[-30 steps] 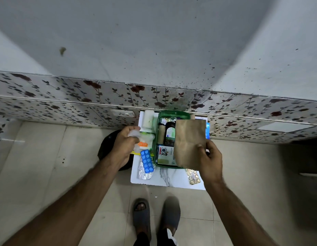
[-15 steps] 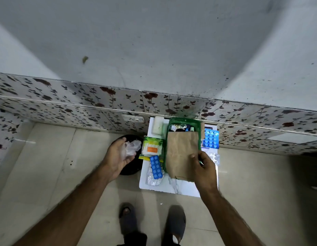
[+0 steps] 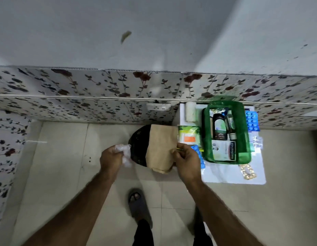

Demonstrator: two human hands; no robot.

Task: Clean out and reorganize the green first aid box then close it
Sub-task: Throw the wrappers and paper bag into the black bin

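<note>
So the green first aid box [image 3: 227,132] sits open on the white table [image 3: 230,176] up against the flowered wall, and it's way less cluttered on top than a second ago: the brown paper bag [image 3: 161,148] that was lying over it half a second back is now out and held over the black bin [image 3: 138,146] on the floor to the left. You can see straight into the box now: a dark bottle [image 3: 220,127], a couple of small tubes next to it, and a white carton [image 3: 224,150] at the near end. Right hand [image 3: 187,160] has its grip pinched on the bag's right edge, fingers pressed together on the paper. Left hand [image 3: 110,158] is closed around a crumpled bit of clear plastic [image 3: 125,153], right at the bin's rim. Around the box there's a blue blister pack [image 3: 252,120] on the far right, a gold-ish one [image 3: 247,172] near the front, a cotton swab pack [image 3: 188,136] and a white roll [image 3: 190,112] on the left side. My read is this is the throw-out-the-junk step, both bits look headed for the bin. Sorting what's left and closing the lid hasn't happened yet, and I can't actually spot the lid from here.
</note>
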